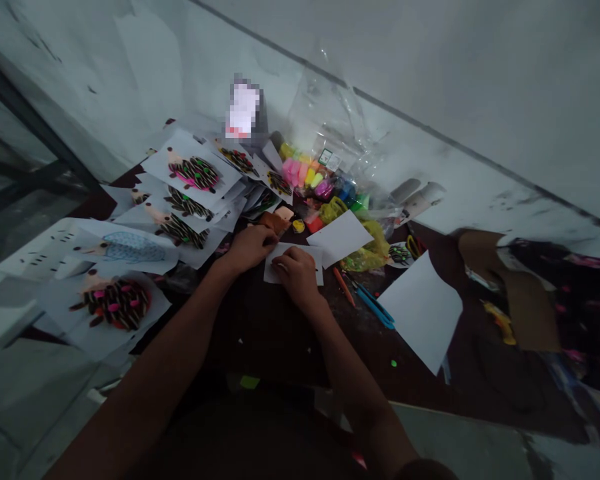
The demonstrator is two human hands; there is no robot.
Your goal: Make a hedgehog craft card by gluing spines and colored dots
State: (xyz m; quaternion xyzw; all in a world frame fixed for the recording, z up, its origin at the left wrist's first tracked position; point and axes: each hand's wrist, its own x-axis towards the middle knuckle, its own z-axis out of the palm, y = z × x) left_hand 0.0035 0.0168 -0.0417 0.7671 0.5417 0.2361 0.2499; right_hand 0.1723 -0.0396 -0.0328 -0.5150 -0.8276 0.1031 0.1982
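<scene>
My left hand (253, 248) reaches to a brown lump of modelling clay (269, 223), its fingers bent together and touching the lump's near edge. A peach-coloured clay piece (284, 213) lies right behind. Over a small white sheet of paper (272, 272) is my right hand (299, 272), with fingers curled and tips close together; whatever they hold is too small or hidden to make out. Beside the peach piece sits a small yellow lump (299, 227). A larger white sheet (344, 239) lies just right of the small one.
Paper sheets with clay hedgehogs (195, 173) are spread at the left. Behind stands a plastic bag of coloured clay (320, 177) and a blurred-out phone (243, 110). Blue scissors (375, 307), an orange pen (345, 287), white paper (423, 313) and cardboard (533, 307) lie rightward.
</scene>
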